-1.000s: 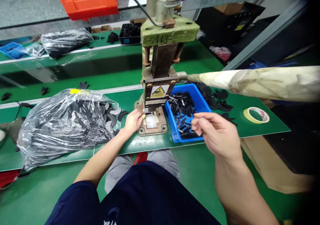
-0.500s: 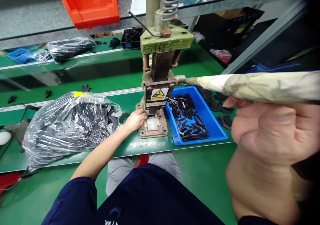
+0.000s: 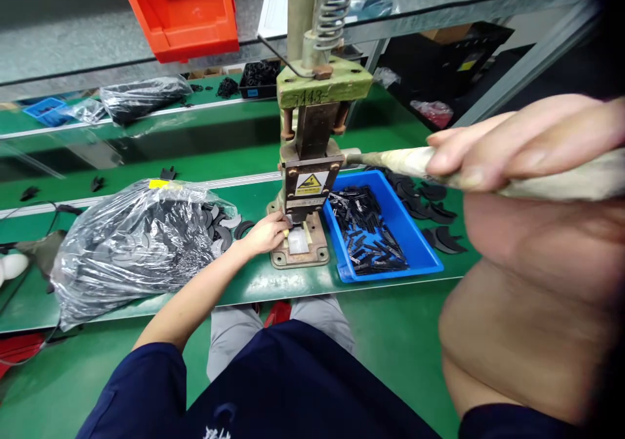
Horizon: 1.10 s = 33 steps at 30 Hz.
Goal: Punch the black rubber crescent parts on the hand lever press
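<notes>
My right hand [image 3: 527, 146] is close to the camera, fingers wrapped over the cloth-wrapped lever [image 3: 400, 161] of a green hand press [image 3: 312, 133]. My left hand [image 3: 266, 232] rests at the press base plate [image 3: 300, 250], fingers pinched on a small part under the ram; the part itself is too small to name. A blue tray [image 3: 420, 256] of small black parts sits right of the press.
A clear plastic bag [image 3: 131, 243] full of black crescent pieces lies left of the press, with loose crescents [image 3: 439, 237] right of the tray. An orange bin [image 3: 183, 9] hangs above. Another bag [image 3: 141, 94] and a black box [image 3: 258, 74] sit on the far bench.
My right hand left the blue tray, rose toward the camera and closed over the lever. My left hand stayed at the press base.
</notes>
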{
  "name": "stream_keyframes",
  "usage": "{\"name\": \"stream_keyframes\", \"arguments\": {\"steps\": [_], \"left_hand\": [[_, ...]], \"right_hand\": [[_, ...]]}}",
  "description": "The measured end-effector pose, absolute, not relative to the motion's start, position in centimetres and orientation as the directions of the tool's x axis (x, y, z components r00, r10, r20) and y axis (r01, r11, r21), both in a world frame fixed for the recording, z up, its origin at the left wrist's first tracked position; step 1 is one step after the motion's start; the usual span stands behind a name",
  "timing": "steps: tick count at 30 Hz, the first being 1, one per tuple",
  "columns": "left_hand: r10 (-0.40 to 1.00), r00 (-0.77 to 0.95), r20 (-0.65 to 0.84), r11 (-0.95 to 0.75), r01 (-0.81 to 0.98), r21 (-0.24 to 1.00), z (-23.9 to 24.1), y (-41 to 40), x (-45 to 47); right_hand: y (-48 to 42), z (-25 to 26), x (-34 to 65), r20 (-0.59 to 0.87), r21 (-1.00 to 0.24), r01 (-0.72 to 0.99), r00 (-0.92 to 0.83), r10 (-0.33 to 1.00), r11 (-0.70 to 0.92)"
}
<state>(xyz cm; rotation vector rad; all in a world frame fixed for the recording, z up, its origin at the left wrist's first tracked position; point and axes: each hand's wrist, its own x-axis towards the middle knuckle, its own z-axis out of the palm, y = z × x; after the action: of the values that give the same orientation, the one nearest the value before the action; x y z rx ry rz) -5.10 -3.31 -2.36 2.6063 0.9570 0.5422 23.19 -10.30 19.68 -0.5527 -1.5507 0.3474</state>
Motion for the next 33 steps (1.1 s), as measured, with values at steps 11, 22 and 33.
{"name": "stream_keyframes", "arguments": {"steps": [11,22,33], "left_hand": [[0.759,0.581,0.294,-0.638,0.573,0.514,-4.1,-5.1,-4.8],[0.934,0.289,0.212,-0.356,0.812,0.462,-3.5,-5.3,-8.7],[0.979,0.005,-0.202,0.055,0.954,0.295,-2.6,-3.2,-12.4]], "right_hand": [[-14.2,9.7,19.8,0.952,-0.298,0.27,0.149,0.266,0.916],[-14.4,3.0,18.7,0.931,-0.279,0.311,0.32,0.176,0.909],[-14.7,3.2,18.4,0.913,-0.328,0.326,0.352,0.208,0.887]]}}
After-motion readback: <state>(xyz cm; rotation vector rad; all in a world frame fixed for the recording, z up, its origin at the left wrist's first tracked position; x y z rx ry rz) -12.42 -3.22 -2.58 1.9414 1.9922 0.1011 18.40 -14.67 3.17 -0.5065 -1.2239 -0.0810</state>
